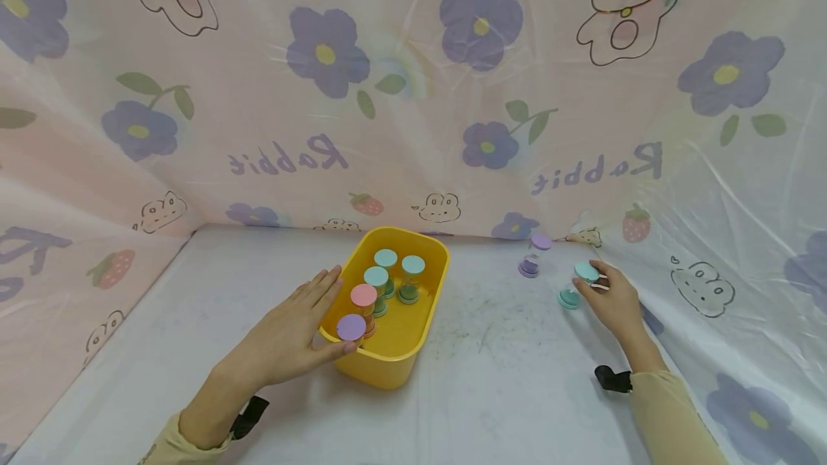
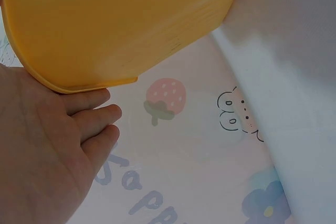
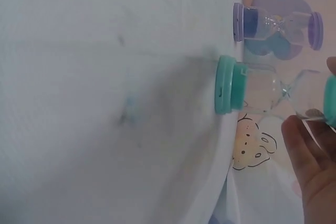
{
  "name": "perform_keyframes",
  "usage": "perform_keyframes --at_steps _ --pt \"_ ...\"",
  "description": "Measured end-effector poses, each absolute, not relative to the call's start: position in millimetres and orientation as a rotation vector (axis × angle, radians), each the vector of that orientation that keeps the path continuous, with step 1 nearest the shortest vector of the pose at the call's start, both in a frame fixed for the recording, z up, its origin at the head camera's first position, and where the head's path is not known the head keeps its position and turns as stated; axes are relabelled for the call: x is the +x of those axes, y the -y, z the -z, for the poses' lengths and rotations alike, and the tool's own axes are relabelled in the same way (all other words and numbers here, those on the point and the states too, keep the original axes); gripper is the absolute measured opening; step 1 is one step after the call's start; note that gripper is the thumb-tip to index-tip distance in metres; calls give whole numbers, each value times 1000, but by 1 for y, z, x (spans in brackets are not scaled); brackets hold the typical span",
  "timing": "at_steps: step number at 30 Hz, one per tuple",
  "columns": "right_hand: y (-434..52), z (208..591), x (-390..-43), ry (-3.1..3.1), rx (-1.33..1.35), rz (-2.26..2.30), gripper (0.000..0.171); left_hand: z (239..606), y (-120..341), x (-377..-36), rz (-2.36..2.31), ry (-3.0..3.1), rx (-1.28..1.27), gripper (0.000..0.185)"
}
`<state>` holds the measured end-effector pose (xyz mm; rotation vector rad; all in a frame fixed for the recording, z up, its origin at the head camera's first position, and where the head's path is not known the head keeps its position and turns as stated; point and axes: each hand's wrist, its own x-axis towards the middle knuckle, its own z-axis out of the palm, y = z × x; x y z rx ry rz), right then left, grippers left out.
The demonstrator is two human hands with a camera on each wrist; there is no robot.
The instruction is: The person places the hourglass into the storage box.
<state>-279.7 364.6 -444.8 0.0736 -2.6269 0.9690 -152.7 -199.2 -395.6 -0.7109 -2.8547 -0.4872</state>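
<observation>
A teal-capped sand timer point(image 1: 568, 298) is at the right of the table, and my right hand point(image 1: 614, 305) pinches its top cap between thumb and fingers. In the right wrist view the teal timer point(image 3: 231, 85) has its base at or just above the cloth; I cannot tell which. Just behind it stands a purple sand timer point(image 1: 529, 266). My left hand point(image 1: 284, 339) lies along the left rim of a yellow bin point(image 1: 388, 372), fingers straight, thumb by the near rim. Inside the bin stand several sand timers: blue-topped ones point(image 1: 413, 265), a pink one point(image 1: 364, 296) and a purple one point(image 1: 351, 327).
A white cloth point(image 1: 491, 357) covers the table. Printed curtains point(image 1: 413, 113) with flowers and rabbits rise behind it and at both sides; the right-hand curtain point(image 1: 717, 264) hangs close to my right hand.
</observation>
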Motion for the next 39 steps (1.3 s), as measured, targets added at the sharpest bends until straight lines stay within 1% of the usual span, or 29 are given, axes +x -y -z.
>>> perform_keyframes --at_steps 6,16,28,39 --pt "-361 445 -281 2625 28 -925 63 396 199 -153 467 2841 -722 103" --pt "-361 449 -281 2587 6 -979 60 397 200 -153 488 2852 -716 103" --pt "-359 452 -277 2511 49 -1016 57 396 199 -153 498 2847 -714 102" --pt "-341 444 -274 2445 100 -1051 54 395 199 -153 495 2848 -707 103"
